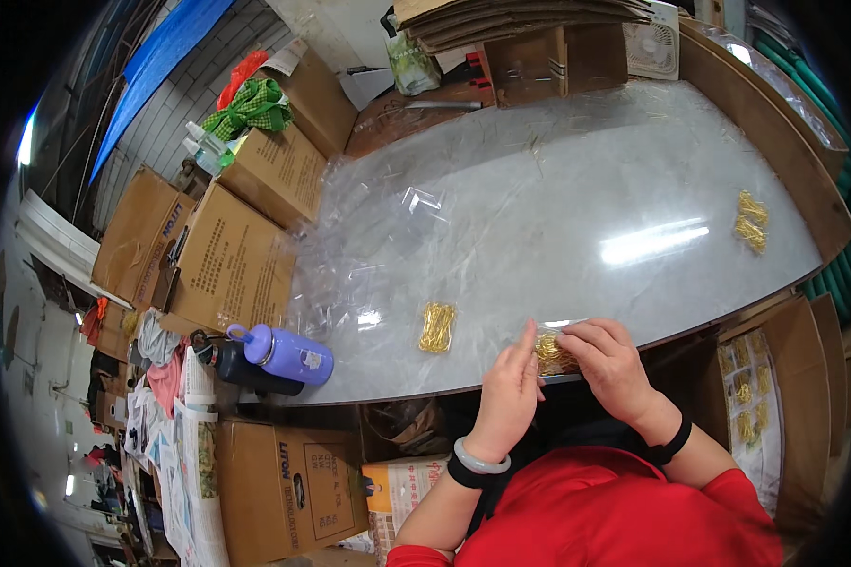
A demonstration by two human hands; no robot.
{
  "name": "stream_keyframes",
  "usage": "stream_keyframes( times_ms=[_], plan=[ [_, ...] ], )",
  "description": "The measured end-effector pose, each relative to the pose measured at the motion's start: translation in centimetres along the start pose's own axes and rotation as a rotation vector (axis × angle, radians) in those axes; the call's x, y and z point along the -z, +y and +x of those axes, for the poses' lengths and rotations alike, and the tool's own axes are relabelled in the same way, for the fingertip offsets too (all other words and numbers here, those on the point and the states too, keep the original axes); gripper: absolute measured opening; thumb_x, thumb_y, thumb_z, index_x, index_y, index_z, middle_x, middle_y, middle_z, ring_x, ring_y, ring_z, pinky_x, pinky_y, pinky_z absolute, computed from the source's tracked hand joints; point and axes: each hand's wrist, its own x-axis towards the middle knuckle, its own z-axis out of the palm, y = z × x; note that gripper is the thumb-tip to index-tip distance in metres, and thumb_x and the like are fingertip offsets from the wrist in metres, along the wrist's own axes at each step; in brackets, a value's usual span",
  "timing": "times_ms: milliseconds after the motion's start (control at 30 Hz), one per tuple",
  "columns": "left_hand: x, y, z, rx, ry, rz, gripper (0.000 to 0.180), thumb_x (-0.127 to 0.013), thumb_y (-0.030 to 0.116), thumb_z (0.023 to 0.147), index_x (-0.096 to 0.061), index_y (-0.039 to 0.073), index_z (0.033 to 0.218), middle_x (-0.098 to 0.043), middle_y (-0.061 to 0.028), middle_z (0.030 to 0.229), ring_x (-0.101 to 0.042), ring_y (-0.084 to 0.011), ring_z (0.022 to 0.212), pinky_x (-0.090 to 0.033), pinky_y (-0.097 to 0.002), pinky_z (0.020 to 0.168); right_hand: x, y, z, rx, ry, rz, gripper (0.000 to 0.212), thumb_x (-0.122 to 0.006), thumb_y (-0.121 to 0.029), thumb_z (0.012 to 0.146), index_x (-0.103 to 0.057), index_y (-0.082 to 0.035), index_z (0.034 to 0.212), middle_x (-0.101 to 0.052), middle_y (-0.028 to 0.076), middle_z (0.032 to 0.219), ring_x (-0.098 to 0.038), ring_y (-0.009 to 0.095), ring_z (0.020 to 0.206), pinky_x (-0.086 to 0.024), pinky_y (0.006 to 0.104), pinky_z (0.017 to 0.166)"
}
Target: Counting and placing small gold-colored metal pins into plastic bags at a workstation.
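My left hand [512,383] and my right hand [607,364] meet at the near edge of the grey table [577,180]. Between their fingertips they pinch a small clear bag of gold-coloured metal pieces [551,353]. A second filled clear bag of gold pieces [436,327] lies flat on the table just left of my left hand. A loose heap of the same gold pieces [751,222] sits far right on the table. I wear red sleeves, a pale bangle on the left wrist and a black band on the right.
Sheets of clear plastic film [369,236] cover the table's left part. A purple bottle [284,352] and a black bottle [246,367] lie at its left corner. Cardboard boxes [232,265] stack on the left; an open box of filled bags [752,397] stands at right. A small fan [652,47] is far back.
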Motion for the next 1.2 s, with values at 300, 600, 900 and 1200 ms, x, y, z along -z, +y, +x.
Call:
stream_keyframes(
  times_ms=[300, 600, 900, 1200],
  plan=[
    [-0.4, 1.1, 0.2, -0.230, 0.165, 0.683, 0.039, -0.057, 0.009, 0.098, -0.055, 0.001, 0.136, -0.053, -0.0193, 0.122, -0.060, -0.0337, 0.101, -0.051, -0.0441, 0.088, 0.0, 0.9, 0.2, 0.007, -0.001, 0.003, 0.041, -0.069, 0.002, 0.075, -0.066, -0.005, 0.115, -0.066, 0.008, 0.114, -0.062, 0.029, 0.104, -0.051, 0.0404, 0.090],
    [-2.5, -2.2, 2.0, -0.534, 0.080, 0.555, 0.052, -0.060, 0.012, 0.096, -0.042, -0.005, 0.142, -0.042, -0.0254, 0.144, -0.040, -0.0452, 0.137, -0.036, -0.0502, 0.114, 0.6, -0.5, -2.1, -0.195, -0.010, 0.061, 0.059, -0.071, -0.007, 0.085, -0.049, 0.002, 0.139, -0.056, 0.021, 0.135, -0.052, 0.041, 0.127, -0.040, 0.0506, 0.108],
    [-3.0, -2.5, 2.1, -0.545, 0.143, 0.603, 0.048, -0.062, 0.011, 0.094, -0.046, -0.005, 0.137, -0.043, -0.0245, 0.142, -0.041, -0.0461, 0.135, -0.038, -0.0514, 0.112, 0.2, 0.0, -1.0, -0.285, -0.035, 0.140, 0.052, -0.064, -0.008, 0.091, -0.049, 0.002, 0.140, -0.058, 0.019, 0.135, -0.047, 0.041, 0.133, -0.031, 0.0574, 0.113],
    [-3.1, -2.7, 2.1, -0.574, 0.165, 0.593, 0.041, -0.064, 0.011, 0.093, -0.050, -0.002, 0.130, -0.045, -0.0232, 0.141, -0.044, -0.0460, 0.133, -0.039, -0.0534, 0.110, 0.7, -0.2, -0.6, -0.083, -0.046, -0.133, 0.040, -0.065, -0.006, 0.089, -0.059, -0.003, 0.128, -0.066, 0.011, 0.111, -0.052, 0.036, 0.125, -0.036, 0.0550, 0.111]
  ],
)
